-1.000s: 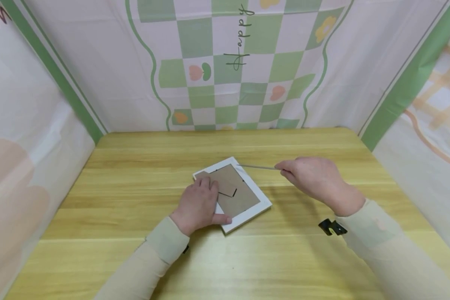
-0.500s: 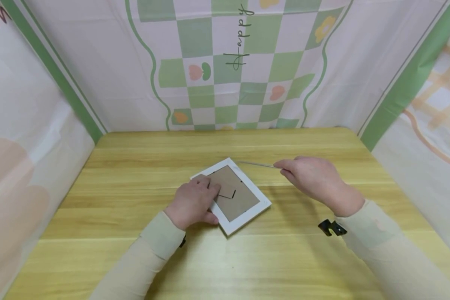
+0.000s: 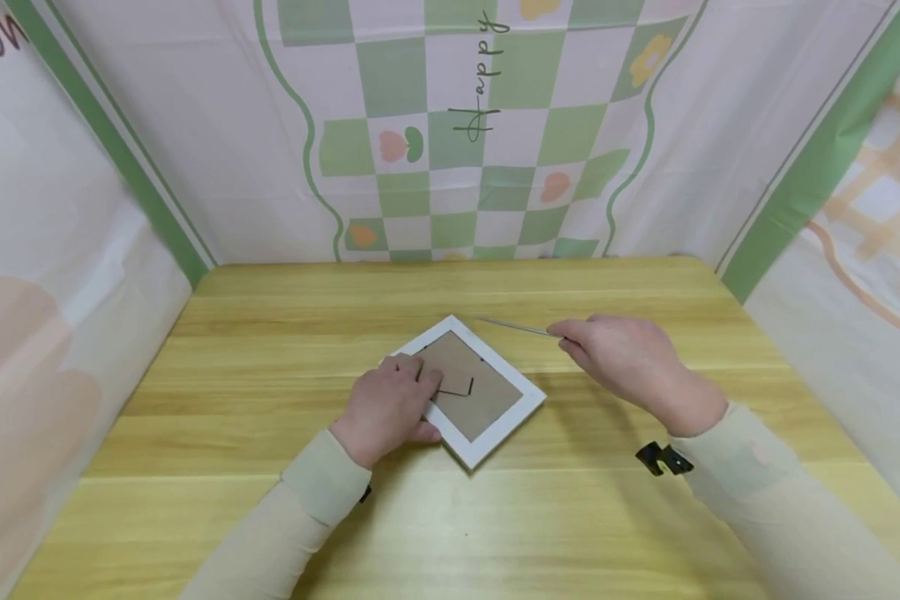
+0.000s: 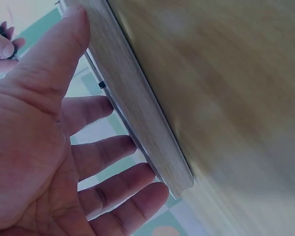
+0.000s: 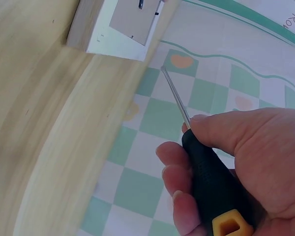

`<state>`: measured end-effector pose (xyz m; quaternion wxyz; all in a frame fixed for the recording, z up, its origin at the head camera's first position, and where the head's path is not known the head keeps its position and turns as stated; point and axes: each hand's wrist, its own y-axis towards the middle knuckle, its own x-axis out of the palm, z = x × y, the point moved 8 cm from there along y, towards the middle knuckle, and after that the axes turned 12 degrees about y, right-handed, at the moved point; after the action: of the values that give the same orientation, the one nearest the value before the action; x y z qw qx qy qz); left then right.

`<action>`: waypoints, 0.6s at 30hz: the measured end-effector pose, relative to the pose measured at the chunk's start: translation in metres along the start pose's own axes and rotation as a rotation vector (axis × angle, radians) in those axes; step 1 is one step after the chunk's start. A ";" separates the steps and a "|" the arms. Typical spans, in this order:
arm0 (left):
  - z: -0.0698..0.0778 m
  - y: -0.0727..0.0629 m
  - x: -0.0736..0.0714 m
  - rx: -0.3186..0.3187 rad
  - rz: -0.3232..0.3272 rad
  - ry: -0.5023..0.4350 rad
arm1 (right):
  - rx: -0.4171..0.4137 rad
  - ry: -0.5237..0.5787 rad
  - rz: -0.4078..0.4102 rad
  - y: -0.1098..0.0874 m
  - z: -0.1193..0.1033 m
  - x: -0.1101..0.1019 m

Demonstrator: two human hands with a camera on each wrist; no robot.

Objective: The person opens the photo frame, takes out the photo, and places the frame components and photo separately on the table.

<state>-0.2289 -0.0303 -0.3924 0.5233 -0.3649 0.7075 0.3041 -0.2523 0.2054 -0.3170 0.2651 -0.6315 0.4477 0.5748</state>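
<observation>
A white picture frame [image 3: 506, 422] lies face down and askew on the table, its brown backing board [image 3: 491, 407] facing up. My left hand [image 3: 390, 404] rests on the frame's left part, fingers on its back. In the left wrist view the thumb [image 4: 64, 44] touches the frame's side edge, and the palm is spread. My right hand [image 3: 622, 354] grips a screwdriver [image 5: 214, 182] by its black and yellow handle. The thin metal shaft [image 3: 517, 327] points left, its tip near the frame's top corner and apart from it. A thin black L-shaped line shows on the backing.
The wooden table [image 3: 532, 525] reaches back to a green and white checked cloth [image 3: 450, 192]. Cloth panels also hang at the left and right. A small black device [image 3: 663, 458] is strapped at the right wrist.
The frame has turned counterclockwise under my left hand, which shifted slightly left, its thumb moving from the frame's face to the edge. The screwdriver tip no longer overlaps the frame.
</observation>
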 end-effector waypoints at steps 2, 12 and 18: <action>0.001 0.000 0.000 -0.005 0.016 0.014 | -0.003 0.000 0.009 0.000 0.000 0.000; 0.007 0.002 -0.003 -0.024 0.050 0.063 | -0.009 0.010 0.012 -0.002 -0.001 0.001; 0.011 0.002 -0.004 -0.012 0.074 0.059 | -0.005 0.013 0.002 -0.003 -0.001 0.002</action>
<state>-0.2244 -0.0198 -0.3912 0.4883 -0.3506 0.7337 0.3167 -0.2493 0.2051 -0.3190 0.2597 -0.6356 0.4486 0.5721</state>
